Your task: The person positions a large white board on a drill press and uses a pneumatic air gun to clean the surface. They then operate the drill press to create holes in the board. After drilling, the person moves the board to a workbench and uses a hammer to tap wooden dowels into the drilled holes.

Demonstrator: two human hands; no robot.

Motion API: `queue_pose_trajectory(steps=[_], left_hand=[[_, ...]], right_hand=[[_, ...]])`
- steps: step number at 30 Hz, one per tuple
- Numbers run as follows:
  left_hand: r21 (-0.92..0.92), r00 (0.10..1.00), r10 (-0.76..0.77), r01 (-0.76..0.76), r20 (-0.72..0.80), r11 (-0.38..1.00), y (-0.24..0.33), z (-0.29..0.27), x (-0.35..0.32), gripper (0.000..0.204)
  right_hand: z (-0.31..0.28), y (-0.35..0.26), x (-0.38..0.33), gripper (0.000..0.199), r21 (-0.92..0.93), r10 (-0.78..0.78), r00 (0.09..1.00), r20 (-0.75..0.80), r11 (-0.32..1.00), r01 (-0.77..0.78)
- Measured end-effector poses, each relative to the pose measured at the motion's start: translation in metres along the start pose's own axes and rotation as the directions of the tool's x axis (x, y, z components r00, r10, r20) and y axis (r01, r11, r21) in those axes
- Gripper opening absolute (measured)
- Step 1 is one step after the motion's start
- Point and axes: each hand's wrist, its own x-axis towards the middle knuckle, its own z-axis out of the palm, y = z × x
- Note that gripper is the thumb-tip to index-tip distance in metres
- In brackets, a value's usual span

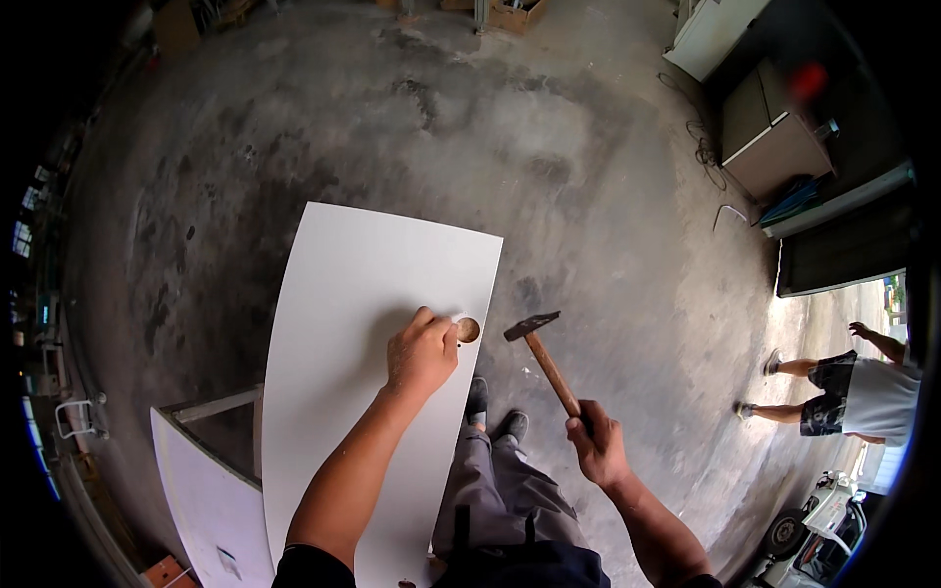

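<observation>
A long white panel (pixel 382 265) lies before me with a round hole (pixel 469 330) close to its right edge. A small dark hole shows just below the round one. At the round hole's left rim, my left hand (pixel 423 351) rests with its fingers pinched together; whatever they hold, if anything, is hidden. My right hand (pixel 600 446) grips a hammer (pixel 551 367) by its wooden handle. The dark metal head is raised to the right of the panel, apart from it.
Beside the panel's lower left stands another white board with a frame (pixel 211 490). My shoes (pixel 511 425) are on the stained concrete floor. At the right a person (pixel 877 397) stands near the bright doorway, with a vehicle (pixel 818 524) below. A cabinet (pixel 774 147) and cables lie farther off.
</observation>
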Motion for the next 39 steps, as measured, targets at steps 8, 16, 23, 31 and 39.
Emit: queue_pose_trajectory(steps=[8, 16, 23, 31, 39], left_hand=[[0.061, 0.998, 0.044, -0.042, -0.04, 0.997, -0.002, 0.009, 0.001, 0.012], [0.058, 0.996, 0.075, -0.072, -0.047, 0.996, -0.004, 0.01, 0.001, 0.008], [0.057, 0.991, 0.115, -0.111, -0.075, 0.992, -0.004, 0.01, 0.002, 0.01], [0.046, 0.991, 0.131, -0.13, -0.023, 0.99, -0.005, 0.007, 0.004, 0.009], [0.103, 0.984, 0.164, -0.157, -0.065, 0.982, -0.002, -0.006, -0.001, 0.008]], right_hand=[[0.02, 0.002, 0.036, 0.023, -0.015, -0.161, 0.987, 0.02, 0.987, 0.161], [0.031, -0.016, 0.049, 0.032, -0.149, -0.184, 0.982, -0.039, 0.973, 0.177], [0.04, -0.01, 0.055, 0.033, -0.221, -0.273, 0.96, -0.062, 0.942, 0.254], [0.033, -0.008, 0.062, 0.038, -0.337, -0.336, 0.941, -0.038, 0.891, 0.305], [0.033, -0.021, 0.06, 0.036, -0.289, -0.249, 0.968, 0.016, 0.926, 0.243]])
